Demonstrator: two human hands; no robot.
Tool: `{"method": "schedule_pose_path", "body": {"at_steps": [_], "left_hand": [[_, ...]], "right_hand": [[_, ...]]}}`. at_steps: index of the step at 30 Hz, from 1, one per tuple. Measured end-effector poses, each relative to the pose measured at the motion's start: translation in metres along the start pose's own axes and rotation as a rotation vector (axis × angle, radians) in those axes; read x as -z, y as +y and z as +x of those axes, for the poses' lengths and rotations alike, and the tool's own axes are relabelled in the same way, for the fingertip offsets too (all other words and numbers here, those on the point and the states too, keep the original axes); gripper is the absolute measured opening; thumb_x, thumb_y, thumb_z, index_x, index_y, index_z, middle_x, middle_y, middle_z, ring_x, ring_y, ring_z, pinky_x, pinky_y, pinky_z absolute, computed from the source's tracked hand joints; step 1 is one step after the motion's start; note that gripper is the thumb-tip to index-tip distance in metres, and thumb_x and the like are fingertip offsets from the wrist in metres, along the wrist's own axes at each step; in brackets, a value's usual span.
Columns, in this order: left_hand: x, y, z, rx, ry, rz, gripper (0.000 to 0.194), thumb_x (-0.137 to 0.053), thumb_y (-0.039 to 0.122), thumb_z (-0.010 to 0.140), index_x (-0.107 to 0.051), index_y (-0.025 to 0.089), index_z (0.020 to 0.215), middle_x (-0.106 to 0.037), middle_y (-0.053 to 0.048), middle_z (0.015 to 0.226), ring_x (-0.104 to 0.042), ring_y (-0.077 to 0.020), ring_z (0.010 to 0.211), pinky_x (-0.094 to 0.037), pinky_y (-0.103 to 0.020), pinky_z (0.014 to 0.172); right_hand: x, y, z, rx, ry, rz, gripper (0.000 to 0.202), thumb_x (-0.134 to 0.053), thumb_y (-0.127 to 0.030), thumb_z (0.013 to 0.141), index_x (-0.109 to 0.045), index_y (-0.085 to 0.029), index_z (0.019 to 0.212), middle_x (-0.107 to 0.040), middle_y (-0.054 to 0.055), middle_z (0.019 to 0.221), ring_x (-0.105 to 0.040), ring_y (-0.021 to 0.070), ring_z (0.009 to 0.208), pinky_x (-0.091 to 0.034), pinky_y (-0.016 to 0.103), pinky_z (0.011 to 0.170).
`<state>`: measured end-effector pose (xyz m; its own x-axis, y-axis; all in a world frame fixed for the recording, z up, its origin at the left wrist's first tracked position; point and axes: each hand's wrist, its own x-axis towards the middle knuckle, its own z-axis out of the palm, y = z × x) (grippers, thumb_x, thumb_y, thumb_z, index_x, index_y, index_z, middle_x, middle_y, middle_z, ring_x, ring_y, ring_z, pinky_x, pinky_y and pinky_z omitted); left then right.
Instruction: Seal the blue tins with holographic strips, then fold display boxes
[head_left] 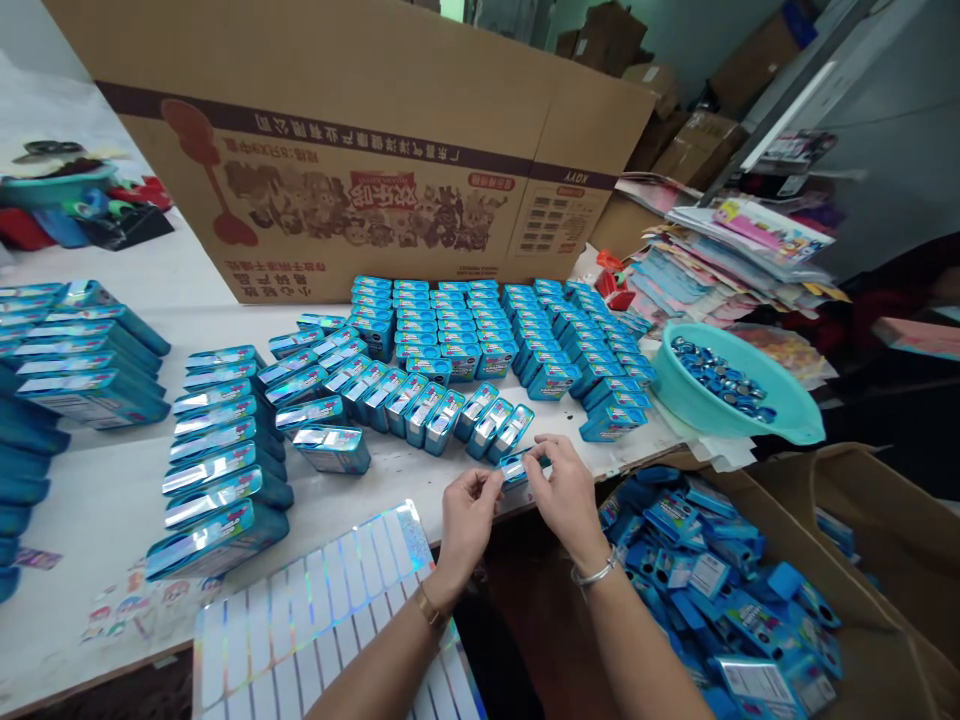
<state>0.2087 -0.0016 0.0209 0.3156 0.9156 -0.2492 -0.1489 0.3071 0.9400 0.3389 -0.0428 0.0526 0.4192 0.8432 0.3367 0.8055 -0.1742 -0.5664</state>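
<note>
At the table's front edge lies a small blue box [514, 470] between my two hands. My left hand [471, 505] is pinched at its left end; whether something thin is between the fingertips is too small to tell. The thumb and fingers of my right hand [559, 488] press on the right end of the same box. Just behind it stand several blue boxes [487, 425] in a slanted row. Under my left forearm is a sheet of shiny silver-edged strip stickers [322, 610], with some strips along its upper right part gone.
Rows of blue boxes [225, 450] fill the white table [405, 490]. A large carton [360, 150] stands behind. At right are a turquoise basin [720, 415] of small round parts, stacked papers [735, 250] and an open carton of loose blue boxes [705, 570].
</note>
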Motion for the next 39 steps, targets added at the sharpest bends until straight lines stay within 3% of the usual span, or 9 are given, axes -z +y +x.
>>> {"method": "schedule_pose_path", "body": {"at_steps": [5,9,14,18,24,30,32,35,39], "left_hand": [[-0.005,-0.007,0.001,-0.001,0.0,-0.032,0.041,-0.069,0.056,0.068,-0.057,0.017,0.062,-0.055,0.003,0.054,-0.047,-0.0095,0.047,-0.039,-0.021,0.047],[-0.004,-0.023,0.004,0.039,0.017,-0.018,0.041,-0.067,0.057,0.069,-0.055,0.018,0.064,-0.055,0.004,0.056,-0.047,-0.0081,0.043,-0.037,-0.02,0.044],[0.003,-0.039,0.009,0.078,0.012,0.025,0.03,-0.065,0.046,0.072,-0.054,0.018,0.068,-0.054,0.005,0.055,-0.049,-0.009,0.041,-0.035,-0.02,0.042],[0.008,-0.04,0.006,0.022,0.041,0.01,0.025,-0.07,0.032,0.069,-0.055,0.018,0.083,-0.055,0.006,0.064,-0.049,-0.0078,0.046,-0.039,-0.02,0.047],[-0.004,-0.04,0.007,0.022,0.01,-0.013,0.046,-0.074,0.027,0.072,-0.049,0.018,0.109,-0.056,0.006,0.07,-0.057,-0.0114,0.061,-0.045,-0.023,0.062],[-0.017,-0.03,0.003,0.111,-0.159,-0.122,0.078,-0.079,0.042,0.069,-0.04,0.013,0.131,-0.066,-0.008,0.096,-0.066,-0.0209,0.09,-0.049,-0.03,0.08],[-0.003,-0.02,-0.009,0.123,-0.234,-0.112,0.09,-0.083,0.045,0.063,-0.039,0.013,0.135,-0.065,-0.016,0.113,-0.065,-0.023,0.097,-0.049,-0.034,0.087],[0.044,-0.001,-0.039,0.054,-0.259,0.008,0.085,-0.08,0.05,0.066,-0.045,0.016,0.135,-0.063,-0.018,0.122,-0.066,-0.0251,0.1,-0.05,-0.037,0.088],[0.134,0.018,-0.091,-0.186,0.113,0.32,0.056,-0.064,0.046,0.083,-0.053,0.023,0.132,-0.067,-0.012,0.119,-0.064,-0.0254,0.11,-0.049,-0.042,0.095]], "right_hand": [[-0.004,0.006,0.001,-0.086,0.03,0.11,0.011,-0.052,-0.03,0.083,-0.057,-0.021,0.086,-0.065,0.008,0.097,-0.062,0.0243,0.095,-0.048,0.038,0.087],[-0.008,0.008,0.002,-0.125,0.06,0.155,0.024,-0.054,-0.029,0.08,-0.055,-0.021,0.103,-0.064,0.008,0.101,-0.061,0.0242,0.094,-0.049,0.04,0.087],[-0.015,0.01,0.002,-0.027,0.125,0.077,0.028,-0.041,-0.02,0.084,-0.057,-0.019,0.107,-0.063,0.011,0.107,-0.06,0.0258,0.102,-0.048,0.042,0.092],[-0.013,0.036,0.008,-0.002,0.14,0.093,0.034,-0.037,-0.026,0.093,-0.055,-0.017,0.12,-0.062,0.015,0.116,-0.063,0.0244,0.097,-0.051,0.041,0.087],[0.011,0.083,0.072,0.127,0.011,-0.4,0.054,-0.041,-0.027,0.092,-0.04,-0.011,0.143,-0.055,0.021,0.135,-0.05,0.0316,0.126,-0.042,0.048,0.104],[0.006,0.092,0.151,0.204,-0.181,-0.645,0.089,-0.06,-0.024,0.078,-0.019,-0.017,0.156,-0.036,0.017,0.157,-0.03,0.037,0.145,-0.027,0.055,0.114],[0.003,0.091,0.166,0.248,-0.244,-0.705,0.093,-0.061,-0.025,0.077,-0.016,-0.02,0.157,-0.039,0.015,0.155,-0.032,0.0358,0.144,-0.028,0.055,0.113],[0.003,0.091,0.172,0.354,-0.322,-0.761,0.087,-0.061,-0.024,0.077,-0.024,-0.019,0.155,-0.049,0.017,0.147,-0.042,0.0351,0.137,-0.03,0.053,0.111],[0.011,0.097,0.166,0.492,-0.363,-0.772,0.076,-0.059,-0.026,0.082,-0.031,-0.011,0.15,-0.059,0.025,0.125,-0.053,0.0406,0.117,-0.032,0.059,0.104]]}}
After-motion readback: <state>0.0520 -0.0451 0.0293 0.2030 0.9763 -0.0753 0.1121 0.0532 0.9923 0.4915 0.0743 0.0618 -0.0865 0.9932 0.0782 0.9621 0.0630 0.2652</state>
